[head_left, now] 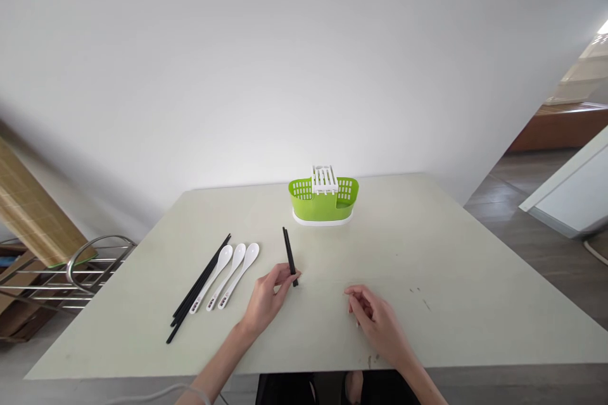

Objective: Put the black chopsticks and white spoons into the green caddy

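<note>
My left hand is closed in a pinch around a pair of black chopsticks near their lower end. They stand tilted, with their far tips pointing toward the basket. My right hand rests low over the table at the right, its fingers loosely curled together with nothing visible in them. To the left of my left hand lie three white spoons side by side, bowls pointing away from me. Several more black chopsticks lie in a bundle just left of the spoons. A green basket with a white slatted rack stands beyond my hands.
All these things are on a pale table pushed against a white wall. Left of the table stands a metal rack beside a leaning tan board. A white panel stands on the floor at the right.
</note>
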`<state>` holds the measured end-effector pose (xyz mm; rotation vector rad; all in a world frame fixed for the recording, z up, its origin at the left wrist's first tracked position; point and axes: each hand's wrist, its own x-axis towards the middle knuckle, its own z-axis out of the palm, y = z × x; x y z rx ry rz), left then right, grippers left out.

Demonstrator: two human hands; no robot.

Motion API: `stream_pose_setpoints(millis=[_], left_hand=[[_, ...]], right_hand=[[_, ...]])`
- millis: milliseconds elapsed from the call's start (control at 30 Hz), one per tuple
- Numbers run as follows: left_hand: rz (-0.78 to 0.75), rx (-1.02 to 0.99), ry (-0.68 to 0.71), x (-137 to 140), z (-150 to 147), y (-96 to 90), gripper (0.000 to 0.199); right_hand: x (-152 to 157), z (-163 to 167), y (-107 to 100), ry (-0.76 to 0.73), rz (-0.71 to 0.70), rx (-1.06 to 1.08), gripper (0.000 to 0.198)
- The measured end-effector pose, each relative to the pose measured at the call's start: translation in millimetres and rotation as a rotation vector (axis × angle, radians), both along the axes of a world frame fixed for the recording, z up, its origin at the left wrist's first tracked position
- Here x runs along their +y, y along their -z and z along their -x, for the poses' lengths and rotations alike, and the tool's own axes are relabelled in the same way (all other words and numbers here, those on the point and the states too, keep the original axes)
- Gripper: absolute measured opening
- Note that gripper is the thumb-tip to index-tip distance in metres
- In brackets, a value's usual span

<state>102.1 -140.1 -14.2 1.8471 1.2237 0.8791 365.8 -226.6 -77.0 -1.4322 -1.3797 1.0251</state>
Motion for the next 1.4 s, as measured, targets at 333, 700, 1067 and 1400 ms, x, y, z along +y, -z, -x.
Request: stream_pose_setpoints(millis=[333, 700, 1067, 1400], left_hand=[[0.119, -0.109, -0.014, -0.8, -7.4, 2.5, 0.035], [0.528, -0.272, 0.219, -30.3, -30.8, 11.4, 0.047], [0.599, -0.239, 0.286, -49.0, -33.9, 0.0, 0.039], [0.597, -0.079, 0.367, -36.5, -17.1, -51.8, 0.055]], right_hand=[[0.0, -1.0, -2.8, 0.002, -0.019, 0.000, 0.049], [9.2, 31.4, -30.5, -0.189, -0.017, 0.180, 0.046], [13.2, 57.7, -33.4, -0.082, 0.105, 0.417, 0.049], [0.4, 41.1, -46.4, -0.309, 0.158, 0.363, 0.051]])
